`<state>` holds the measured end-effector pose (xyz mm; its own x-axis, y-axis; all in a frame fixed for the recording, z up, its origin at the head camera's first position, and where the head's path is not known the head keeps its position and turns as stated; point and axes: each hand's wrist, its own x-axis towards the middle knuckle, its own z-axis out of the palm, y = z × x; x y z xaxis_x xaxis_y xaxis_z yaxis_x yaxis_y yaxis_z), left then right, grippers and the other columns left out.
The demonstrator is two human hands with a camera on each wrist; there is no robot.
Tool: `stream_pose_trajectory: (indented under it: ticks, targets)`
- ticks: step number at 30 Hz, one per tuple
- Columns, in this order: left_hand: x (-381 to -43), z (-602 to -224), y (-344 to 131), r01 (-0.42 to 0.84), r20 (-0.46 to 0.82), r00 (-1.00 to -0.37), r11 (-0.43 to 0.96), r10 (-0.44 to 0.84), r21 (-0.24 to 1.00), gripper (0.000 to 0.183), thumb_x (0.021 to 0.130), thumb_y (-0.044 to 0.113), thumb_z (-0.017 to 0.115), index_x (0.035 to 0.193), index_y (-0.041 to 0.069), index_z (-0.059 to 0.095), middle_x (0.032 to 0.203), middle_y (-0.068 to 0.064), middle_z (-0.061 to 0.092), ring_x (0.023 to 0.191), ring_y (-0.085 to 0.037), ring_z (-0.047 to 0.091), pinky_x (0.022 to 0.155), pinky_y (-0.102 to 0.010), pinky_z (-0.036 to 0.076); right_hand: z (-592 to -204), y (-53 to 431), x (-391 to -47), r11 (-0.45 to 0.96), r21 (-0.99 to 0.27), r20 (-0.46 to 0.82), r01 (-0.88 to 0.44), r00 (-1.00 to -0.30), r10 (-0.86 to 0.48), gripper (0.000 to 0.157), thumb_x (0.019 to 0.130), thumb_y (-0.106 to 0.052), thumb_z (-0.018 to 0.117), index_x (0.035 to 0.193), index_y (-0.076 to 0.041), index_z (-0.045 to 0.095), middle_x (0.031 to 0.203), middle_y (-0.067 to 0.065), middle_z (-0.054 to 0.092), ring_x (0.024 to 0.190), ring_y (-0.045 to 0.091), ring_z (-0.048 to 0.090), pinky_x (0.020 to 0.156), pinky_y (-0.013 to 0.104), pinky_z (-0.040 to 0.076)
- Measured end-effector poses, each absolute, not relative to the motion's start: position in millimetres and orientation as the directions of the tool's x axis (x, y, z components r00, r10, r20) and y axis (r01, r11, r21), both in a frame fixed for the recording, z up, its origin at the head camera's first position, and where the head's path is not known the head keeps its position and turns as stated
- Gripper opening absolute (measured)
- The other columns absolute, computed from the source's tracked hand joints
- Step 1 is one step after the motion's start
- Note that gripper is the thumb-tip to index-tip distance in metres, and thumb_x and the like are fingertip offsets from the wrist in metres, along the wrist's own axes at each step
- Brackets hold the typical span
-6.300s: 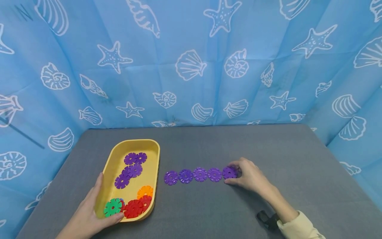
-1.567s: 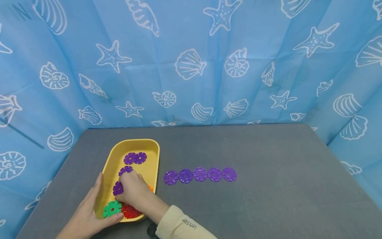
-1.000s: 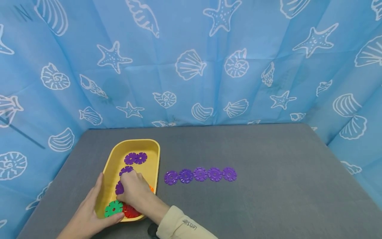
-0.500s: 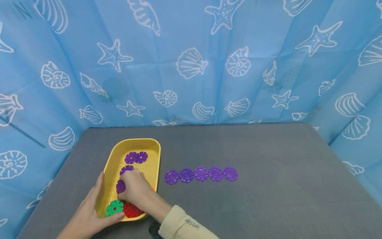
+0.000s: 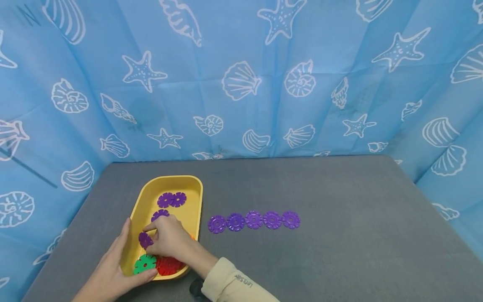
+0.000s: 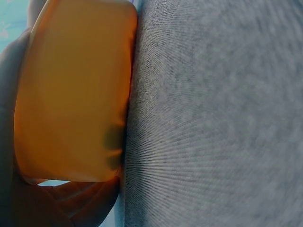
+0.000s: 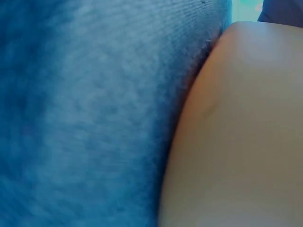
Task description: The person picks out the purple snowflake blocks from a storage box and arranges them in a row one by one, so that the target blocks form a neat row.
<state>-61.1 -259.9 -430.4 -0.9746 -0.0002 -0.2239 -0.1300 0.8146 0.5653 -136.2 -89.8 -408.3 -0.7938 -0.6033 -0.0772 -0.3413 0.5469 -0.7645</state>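
Note:
My left hand (image 5: 109, 268) holds the yellow tray (image 5: 199, 201) at its near left corner, thumb over the near rim and fingers along the left side. The left wrist view shows the tray's outer wall (image 6: 75, 94) close up, with fingers around it. Inside the tray, my right hand (image 5: 170, 239) pinches a notched purple plastic disc (image 5: 145, 240) between thumb and index finger, tilted up. Another purple disc (image 5: 160, 214) is partly covered by that hand. A green disc (image 5: 145, 264) and red discs (image 5: 170, 266) lie at the near end.
Several purple discs (image 5: 254, 219) form a row on the grey cloth-covered table (image 5: 339, 251), right of the tray. Two overlapping purple discs (image 5: 171, 199) lie at the tray's far end. A blue shell-print curtain (image 5: 241, 105) hangs behind the table.
Earlier my right hand was at the row's right-end disc; it then moved left into the tray. In the last half second its index finger extended and the pinched purple disc tilted and shifted left.

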Motion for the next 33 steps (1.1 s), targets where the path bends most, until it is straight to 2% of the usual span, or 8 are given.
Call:
stream_pose_trajectory:
  ticks: [7, 13, 17, 20, 22, 26, 30, 33]
  targets:
    - [-60.2, -430.5, -261.2, -0.109, -0.209, -0.978, 0.803, 0.019, 0.585, 0.133, 0.082, 0.051, 0.079, 0.162, 0.018, -0.022, 0.155, -0.033, 0.028, 0.129, -0.051, 0.047, 0.088, -0.058, 0.059, -403.9, -87.5, -135.1, 0.32, -0.943, -0.236, 0.092, -0.862, -0.448, 0.041, 0.077, -0.005, 0.084, 0.115, -0.017, 0.079, 0.056, 0.0, 0.069, 0.05, 0.011, 0.068, 0.052, 0.021, 0.055]
    - [-60.8, -429.8, -261.5, -0.133, -0.244, -0.97, 0.801, 0.017, 0.583, 0.133, 0.083, 0.052, 0.079, 0.161, 0.017, -0.024, 0.157, -0.033, 0.024, 0.131, -0.052, 0.045, 0.091, -0.057, 0.058, -404.2, -83.4, -136.1, 0.116, -0.966, -0.257, 0.23, -0.835, -0.487, 0.033, 0.08, -0.004, 0.08, 0.112, -0.013, 0.079, 0.068, 0.01, 0.075, 0.064, 0.026, 0.076, 0.063, 0.028, 0.061]
    - [-61.9, -429.3, -262.2, -0.152, -0.274, -0.962, 0.796, 0.019, 0.587, 0.133, 0.084, 0.053, 0.077, 0.16, 0.017, -0.026, 0.16, -0.033, 0.019, 0.135, -0.053, 0.04, 0.096, -0.059, 0.056, -402.4, -79.5, -139.3, -0.049, -0.95, -0.228, 0.309, -0.79, -0.569, 0.032, 0.085, -0.001, 0.076, 0.116, -0.009, 0.077, 0.083, 0.021, 0.077, 0.066, 0.019, 0.076, 0.078, 0.039, 0.064]
    - [-61.7, -429.6, -262.7, -0.146, -0.269, -0.963, 0.794, 0.024, 0.59, 0.132, 0.085, 0.053, 0.077, 0.16, 0.017, -0.026, 0.159, -0.033, 0.019, 0.135, -0.053, 0.04, 0.096, -0.06, 0.055, -399.5, -74.9, -139.8, -0.089, -0.944, -0.203, 0.318, -0.771, -0.603, 0.031, 0.087, 0.0, 0.073, 0.117, -0.007, 0.077, 0.09, 0.025, 0.077, 0.071, 0.019, 0.077, 0.084, 0.046, 0.063]
    - [-61.3, -430.1, -262.9, -0.132, -0.252, -0.967, 0.795, 0.027, 0.592, 0.132, 0.085, 0.052, 0.078, 0.16, 0.017, -0.025, 0.158, -0.033, 0.022, 0.134, -0.053, 0.041, 0.095, -0.06, 0.056, -397.2, -71.5, -139.3, -0.088, -0.95, -0.184, 0.298, -0.768, -0.613, 0.03, 0.088, 0.001, 0.073, 0.117, -0.005, 0.077, 0.092, 0.026, 0.076, 0.078, 0.026, 0.079, 0.085, 0.047, 0.062]
    - [-60.7, -430.7, -262.6, -0.123, -0.235, -0.972, 0.797, 0.025, 0.592, 0.132, 0.085, 0.052, 0.078, 0.161, 0.017, -0.024, 0.158, -0.033, 0.024, 0.133, -0.053, 0.043, 0.094, -0.061, 0.056, -392.8, -65.8, -137.9, -0.078, -0.966, -0.149, 0.248, -0.774, -0.615, 0.032, 0.086, 0.003, 0.074, 0.117, -0.003, 0.076, 0.083, 0.018, 0.076, 0.087, 0.035, 0.078, 0.082, 0.042, 0.064]
    - [-59.7, -430.4, -261.5, -0.121, -0.226, -0.974, 0.802, 0.019, 0.586, 0.132, 0.084, 0.052, 0.078, 0.161, 0.016, -0.023, 0.158, -0.033, 0.024, 0.133, -0.052, 0.043, 0.094, -0.064, 0.054, -389.0, -57.1, -138.2, -0.066, -0.984, -0.093, 0.168, -0.784, -0.613, 0.036, 0.083, 0.002, 0.076, 0.118, -0.004, 0.076, 0.072, 0.0, 0.069, 0.076, 0.019, 0.079, 0.074, 0.028, 0.063]
    - [-59.2, -429.5, -260.4, -0.118, -0.215, -0.976, 0.803, 0.013, 0.584, 0.133, 0.083, 0.052, 0.079, 0.162, 0.015, -0.022, 0.158, -0.033, 0.025, 0.13, -0.05, 0.047, 0.093, -0.063, 0.055, -385.6, -46.5, -139.7, -0.053, -0.995, -0.038, 0.089, -0.786, -0.617, 0.038, 0.084, -0.001, 0.076, 0.122, -0.006, 0.075, 0.074, -0.002, 0.068, 0.071, 0.005, 0.074, 0.07, 0.023, 0.06]
